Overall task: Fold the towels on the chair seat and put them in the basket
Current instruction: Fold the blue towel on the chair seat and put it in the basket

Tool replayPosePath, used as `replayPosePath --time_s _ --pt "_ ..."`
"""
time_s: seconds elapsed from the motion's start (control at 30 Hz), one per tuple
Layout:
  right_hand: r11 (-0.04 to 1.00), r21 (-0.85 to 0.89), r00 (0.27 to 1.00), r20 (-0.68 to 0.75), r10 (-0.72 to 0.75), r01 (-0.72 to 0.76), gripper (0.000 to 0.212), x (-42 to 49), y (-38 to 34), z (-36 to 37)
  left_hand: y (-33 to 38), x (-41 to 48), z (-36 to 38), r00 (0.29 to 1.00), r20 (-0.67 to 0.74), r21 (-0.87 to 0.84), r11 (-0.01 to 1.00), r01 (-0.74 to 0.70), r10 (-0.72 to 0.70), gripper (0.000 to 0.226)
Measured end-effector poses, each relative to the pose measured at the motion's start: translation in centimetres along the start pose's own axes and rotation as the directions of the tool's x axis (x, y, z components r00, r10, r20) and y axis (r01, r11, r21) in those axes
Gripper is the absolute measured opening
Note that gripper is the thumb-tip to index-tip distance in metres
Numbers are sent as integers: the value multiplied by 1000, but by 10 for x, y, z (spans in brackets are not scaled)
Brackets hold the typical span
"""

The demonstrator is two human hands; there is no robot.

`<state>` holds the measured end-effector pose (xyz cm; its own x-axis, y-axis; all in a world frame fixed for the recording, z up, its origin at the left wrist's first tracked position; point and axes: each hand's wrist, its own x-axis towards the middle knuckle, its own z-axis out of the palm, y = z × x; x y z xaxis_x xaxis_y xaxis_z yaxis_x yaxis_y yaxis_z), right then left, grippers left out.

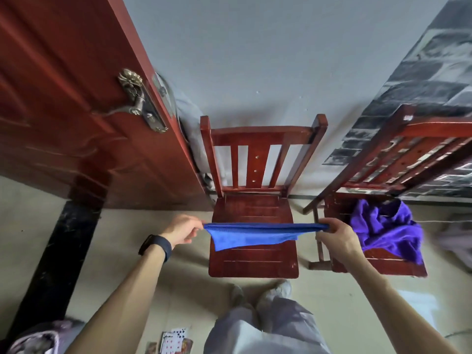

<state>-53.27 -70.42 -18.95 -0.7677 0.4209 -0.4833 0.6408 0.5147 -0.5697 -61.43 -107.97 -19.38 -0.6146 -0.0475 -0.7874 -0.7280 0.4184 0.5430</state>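
Note:
A blue towel (255, 237) hangs stretched flat above the seat of the middle red wooden chair (252, 261). My left hand (182, 231) pinches its left end and my right hand (337, 236) pinches its right end, level with each other. The towel's lower half droops toward the seat. A crumpled purple towel (388, 231) lies on the seat of a second red chair (378, 264) to the right. No basket shows clearly in view.
A red door (76, 111) with a brass handle stands open at the left. My legs and shoes (268, 297) are just in front of the middle chair. Playing cards (176, 341) lie on the floor. A pale purple object (38, 338) sits at the bottom left corner.

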Motion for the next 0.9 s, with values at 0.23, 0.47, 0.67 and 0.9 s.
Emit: replayPosePath --time_s 0.23,0.47,0.67,0.9 --pt "787 -445 866 -46 -498 428 15 2 1 -11 5 -8 -10 814 -145 628 688 -364 563 15" --pt "532 -559 607 -63 -793 636 21 14 11 -39 13 -5 -37 271 91 909 32 -416 958 26" --pt "432 -628 546 -14 -838 647 29 17 15 -48 14 -11 -35 177 441 892 -408 -194 880 14" --pt "425 -679 577 -2 -817 599 32 9 18 -31 3 0 -17 415 528 832 -548 -80 741 35"
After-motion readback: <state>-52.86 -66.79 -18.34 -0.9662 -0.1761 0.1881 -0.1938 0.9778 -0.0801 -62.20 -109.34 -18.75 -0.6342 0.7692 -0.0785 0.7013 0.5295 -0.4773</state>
